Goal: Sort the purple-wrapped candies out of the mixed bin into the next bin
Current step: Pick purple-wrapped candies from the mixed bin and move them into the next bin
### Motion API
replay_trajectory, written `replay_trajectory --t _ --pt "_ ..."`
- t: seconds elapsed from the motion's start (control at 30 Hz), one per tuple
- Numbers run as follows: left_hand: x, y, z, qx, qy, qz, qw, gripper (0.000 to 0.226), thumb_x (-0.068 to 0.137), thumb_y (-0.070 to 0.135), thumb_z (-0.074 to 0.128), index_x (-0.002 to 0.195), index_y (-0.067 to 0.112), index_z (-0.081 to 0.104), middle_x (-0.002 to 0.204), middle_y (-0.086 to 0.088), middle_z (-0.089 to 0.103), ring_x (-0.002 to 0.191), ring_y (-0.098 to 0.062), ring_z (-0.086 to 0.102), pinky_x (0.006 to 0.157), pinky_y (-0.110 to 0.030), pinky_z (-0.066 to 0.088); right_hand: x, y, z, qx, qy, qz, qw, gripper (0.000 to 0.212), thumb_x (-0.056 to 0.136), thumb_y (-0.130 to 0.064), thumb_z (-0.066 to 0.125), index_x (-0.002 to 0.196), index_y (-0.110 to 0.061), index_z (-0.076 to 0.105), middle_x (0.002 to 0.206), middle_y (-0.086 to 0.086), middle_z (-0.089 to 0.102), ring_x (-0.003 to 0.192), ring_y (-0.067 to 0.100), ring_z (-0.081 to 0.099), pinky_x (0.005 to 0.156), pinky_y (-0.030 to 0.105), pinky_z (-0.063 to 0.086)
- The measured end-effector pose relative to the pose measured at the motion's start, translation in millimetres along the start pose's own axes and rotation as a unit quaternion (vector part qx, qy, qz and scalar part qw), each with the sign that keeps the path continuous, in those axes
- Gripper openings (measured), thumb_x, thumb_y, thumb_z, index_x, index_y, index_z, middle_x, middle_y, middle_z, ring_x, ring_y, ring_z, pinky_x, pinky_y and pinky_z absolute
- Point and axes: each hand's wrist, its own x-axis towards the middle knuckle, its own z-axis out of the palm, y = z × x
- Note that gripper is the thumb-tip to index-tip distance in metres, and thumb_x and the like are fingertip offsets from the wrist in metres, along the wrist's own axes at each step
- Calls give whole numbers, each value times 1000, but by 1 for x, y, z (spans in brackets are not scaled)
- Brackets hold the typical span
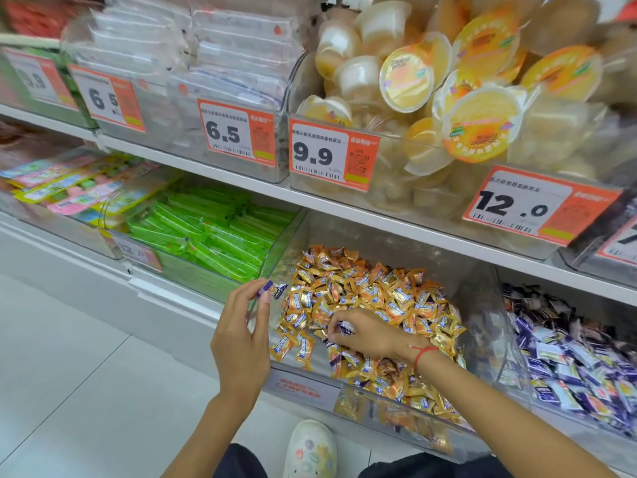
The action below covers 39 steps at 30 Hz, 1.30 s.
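Observation:
A clear mixed bin (pixel 303 391) on the lower shelf is heaped with orange-wrapped candies (pixel 372 291). My left hand (pixel 241 339) hovers at the bin's left edge, pinching purple-wrapped candies (pixel 272 289) between thumb and fingers. My right hand (pixel 365 334) rests on the orange heap, its fingertips closed on another purple-wrapped candy (pixel 345 328). The neighbouring bin on the right (pixel 568 343) holds a pile of purple-wrapped candies.
Left of the mixed bin sits a bin of green packets (pixel 213 232). The upper shelf carries jelly cups (pixel 448 98) and price tags (pixel 331 155) that overhang the lower bins. White floor tiles (pixel 69 374) and my white shoe (pixel 310 450) lie below.

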Motion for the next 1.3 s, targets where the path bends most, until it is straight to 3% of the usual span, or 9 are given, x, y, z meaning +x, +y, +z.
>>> replay_trajectory --t 0.13,0.23,0.4,0.63,0.87,1.03,1.1,1.17,1.3 --pt "2 4 -5 91 16 75 993 23 95 31 52 108 21 67 113 13 60 107 -5 50 92 -15 33 -31 -8 -9 246 50 74 965 10 99 -22 50 96 -12 53 72 -3 56 45 6 50 46 21 39" --pt "-8 26 -7 81 -5 121 989 23 93 33 52 107 25 69 113 12 61 105 -8 51 92 -17 33 -51 -13 -14 392 110 107 907 8 98 -18 52 94 -11 52 84 -1 55 52 7 55 47 20 42" --pt "-28 61 10 -68 -174 -86 979 19 88 46 55 101 40 67 96 18 68 78 -2 62 66 -21 51 -80 -26 -16 542 184 119 812 10 98 -21 51 104 -19 58 133 20 51 58 11 50 59 24 44" --pt "-33 90 44 -167 -311 -192 916 22 93 23 58 109 13 70 89 9 69 75 -9 71 58 -26 56 -111 -37 -13 417 244 90 871 24 99 -36 44 115 -27 59 98 -1 55 61 8 49 52 19 42" --pt "-37 139 77 -208 -420 -171 866 23 95 18 55 117 21 62 102 4 71 88 -4 69 74 -22 56 -156 -17 -25 398 386 77 829 22 93 -24 58 112 -11 56 74 6 57 46 4 48 43 16 36" --pt "-23 105 71 -32 -426 -30 904 22 96 32 52 114 34 64 114 22 64 98 2 61 86 -26 51 -193 40 -44 80 612 111 779 15 94 -20 57 107 -13 55 101 -1 56 82 -2 51 67 8 39" --pt "-14 82 67 115 -426 19 897 25 99 28 46 116 34 63 116 22 60 95 -4 62 70 -20 47 -194 82 -53 -35 571 188 798 26 96 -22 55 116 -6 52 113 13 52 92 18 50 71 24 40" --pt "-4 59 67 205 -463 51 861 29 100 19 43 121 30 61 119 17 58 100 -12 62 63 -17 43 -188 118 -52 -96 411 308 853 50 97 -39 48 134 -8 41 135 20 40 122 36 39 94 42 35" --pt "18 32 68 275 -532 50 799 29 94 14 55 116 29 64 118 9 63 110 -12 58 83 -25 48 -183 140 -57 -133 220 379 889 63 95 -60 25 151 -32 15 159 4 10 145 33 7 117 49 9"
